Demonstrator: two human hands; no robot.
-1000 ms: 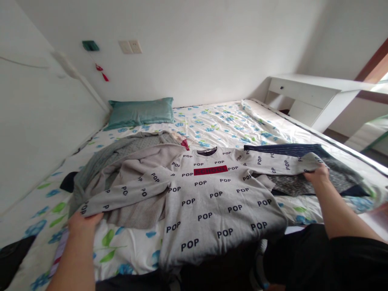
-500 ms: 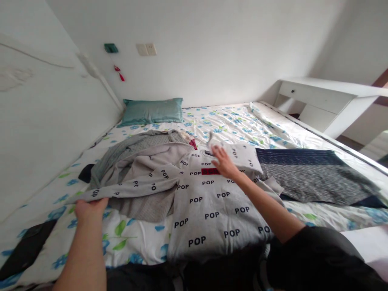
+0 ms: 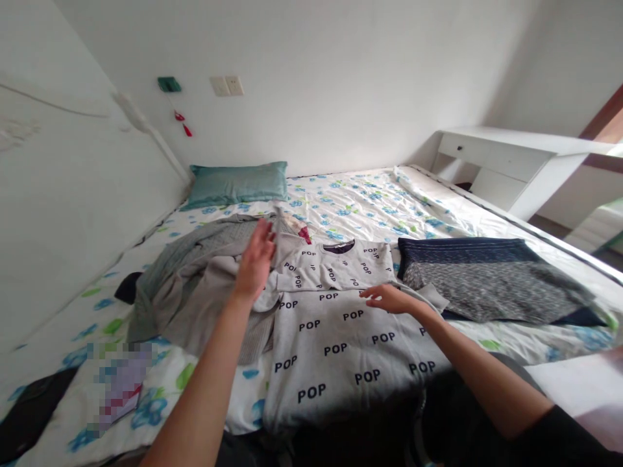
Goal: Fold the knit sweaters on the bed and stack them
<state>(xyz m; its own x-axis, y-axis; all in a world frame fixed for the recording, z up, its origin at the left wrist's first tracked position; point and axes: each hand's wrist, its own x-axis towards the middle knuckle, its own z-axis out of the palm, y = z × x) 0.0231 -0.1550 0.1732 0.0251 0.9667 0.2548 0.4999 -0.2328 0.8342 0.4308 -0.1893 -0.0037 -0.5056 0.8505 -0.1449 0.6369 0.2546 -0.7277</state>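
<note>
A light grey sweatshirt (image 3: 335, 331) printed with "POP" lies spread in front of me, its neck opening facing away. One sleeve (image 3: 335, 275) is laid across the chest and covers the red patch. My left hand (image 3: 256, 263) is raised at the shirt's left shoulder, fingers apart and slightly blurred. Over the right part of the chest, my right hand (image 3: 389, 299) hovers or rests lightly with fingers stretched out, near the sleeve's lower edge. Whether its fingertips touch the cloth I cannot tell.
Grey knitwear (image 3: 195, 279) lies heaped at left, and a dark-and-grey folded garment (image 3: 487, 279) at right. A green pillow (image 3: 236, 183) sits by the wall. A black flat item (image 3: 36, 405) lies front left. A white desk (image 3: 506, 159) stands beyond the floral bed.
My left hand has moved right with the sleeve, which now crosses the chest, and has let go. My right hand has come down from the neckline toward me. The view has shifted slightly.
</note>
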